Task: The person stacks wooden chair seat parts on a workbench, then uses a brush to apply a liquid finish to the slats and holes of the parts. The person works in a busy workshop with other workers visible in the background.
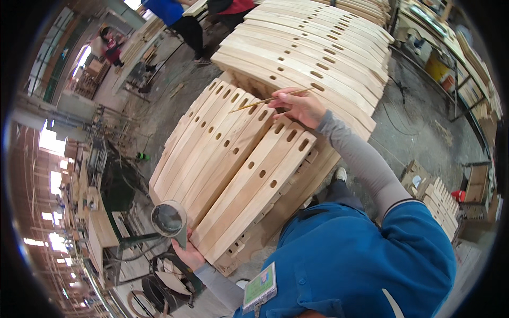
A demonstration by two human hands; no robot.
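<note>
My right hand [303, 108] pinches a thin wooden stick [245, 107] and holds it over the slotted ends of pale wooden slats [212, 132]. The stick points left and slightly down; whether its tip touches the wood I cannot tell. Several slats stand packed side by side, with oval slots cut in them. A narrow gap parts them from a smaller group of slats [254, 191] nearer me. My left hand [188, 255] is closed on the grey-green handle of a round cup [168, 218], next to the slats' lower left end. Something greyish lies inside the cup.
A larger stack of slotted slats [302, 47] lies beyond. Two people [177, 18] stand at the far side, and another person [110, 46] is at the far left. Right are a metal-framed rack [466, 90], a yellow bucket [437, 64] and cables on the floor. Machinery [114, 175] stands left.
</note>
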